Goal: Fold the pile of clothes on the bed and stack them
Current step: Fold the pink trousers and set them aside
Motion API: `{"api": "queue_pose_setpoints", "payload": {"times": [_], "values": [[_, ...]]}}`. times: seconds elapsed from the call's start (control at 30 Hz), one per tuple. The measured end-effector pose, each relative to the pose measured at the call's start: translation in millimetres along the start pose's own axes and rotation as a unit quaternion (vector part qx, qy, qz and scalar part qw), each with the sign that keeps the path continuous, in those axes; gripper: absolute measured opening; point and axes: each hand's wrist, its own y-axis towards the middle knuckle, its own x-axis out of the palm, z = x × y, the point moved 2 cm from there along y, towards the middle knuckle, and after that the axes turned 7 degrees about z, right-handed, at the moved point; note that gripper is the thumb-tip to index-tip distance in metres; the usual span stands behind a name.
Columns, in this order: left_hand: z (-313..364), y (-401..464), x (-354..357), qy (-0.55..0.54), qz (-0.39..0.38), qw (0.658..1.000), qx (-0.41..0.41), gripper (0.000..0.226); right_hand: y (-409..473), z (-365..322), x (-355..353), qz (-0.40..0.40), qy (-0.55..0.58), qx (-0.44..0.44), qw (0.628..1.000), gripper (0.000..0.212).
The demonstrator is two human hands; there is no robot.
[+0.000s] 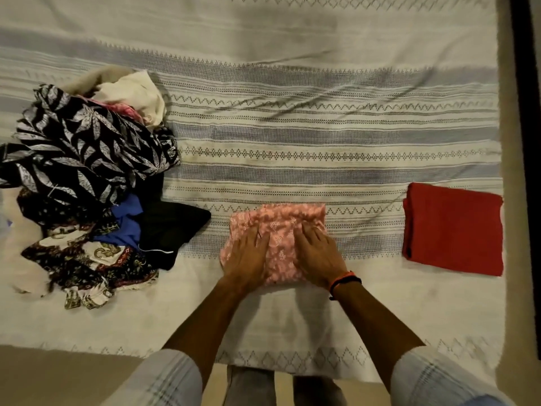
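- The pink floral garment (278, 230), salmon with small white sprigs, lies folded into a compact rectangle at the near middle of the bed, flat on the cover.
- The red garment (452, 230) lies folded into a neat flat rectangle at the right edge of the bed, well apart from the pink one.
- The pile of clothes (85, 177) sits unfolded and crumpled on the left: a black-and-white leaf print on top, cream cloth at the far side, blue, black and dark paisley pieces at the near side.

Dim warm light, soft blur, edges bowed by wide-angle lens
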Motion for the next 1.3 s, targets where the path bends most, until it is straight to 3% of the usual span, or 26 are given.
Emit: {"api": "queue_pose_setpoints", "payload": {"times": [0.07,0.2,0.3,0.4,0.5,0.6,0.7,0.77,0.83,0.97,1.07,1.23,1.3], "values": [[-3.7,2.4,14.2,0.022,-0.03,0.999,-0.012,0.097,0.4,3.4,13.6,-0.047,0.005,0.009,0.999,0.079],[-5.6,10.2,25.7,0.032,-0.038,0.999,-0.01,0.103,2.9,9.7,28.6,-0.078,0.029,0.025,0.996,0.078],[-6.7,9.7,24.6,0.014,-0.02,1.0,-0.009,0.101,0.1,9.7,25.4,-0.056,0.063,0.025,0.996,0.076],[-6.5,-1.6,11.5,-0.052,0.078,0.994,-0.063,0.09,-5.5,10.4,12.9,0.024,0.145,0.064,0.987,0.069],[-12.0,-12.2,-1.4,-0.119,0.171,0.953,-0.221,0.085,-8.7,16.1,4.4,0.091,0.208,0.148,0.963,0.071],[-23.7,-13.4,2.6,-0.231,0.136,0.897,-0.351,0.094,-5.0,23.4,8.0,0.064,0.286,0.226,0.929,0.078],[-27.1,-9.8,5.0,-0.348,0.114,0.84,-0.401,0.095,3.5,28.3,13.5,0.044,0.374,0.303,0.875,0.079],[-20.9,-6.3,1.6,-0.424,0.106,0.799,-0.412,0.088,7.9,28.7,16.2,0.021,0.433,0.338,0.835,0.073],[-13.8,-1.4,-1.3,-0.468,0.079,0.78,-0.408,0.075,11.7,27.8,17.3,-0.001,0.467,0.353,0.811,0.069],[-4.7,6.1,0.2,-0.515,0.011,0.766,-0.386,0.065,18.4,24.6,22.5,-0.024,0.458,0.337,0.822,0.057],[0.6,7.9,-2.7,-0.531,0.01,0.761,-0.373,0.058,15.9,26.7,20.1,-0.026,0.468,0.331,0.819,0.05],[10.5,-0.3,-16.0,-0.556,0.026,0.746,-0.366,0.059,1.5,31.0,2.8,-0.023,0.502,0.322,0.802,0.084],[18.2,-2.7,-21.4,-0.565,0.028,0.739,-0.366,0.055,-4.4,33.9,-8.7,-0.017,0.511,0.319,0.798,0.065]]}}
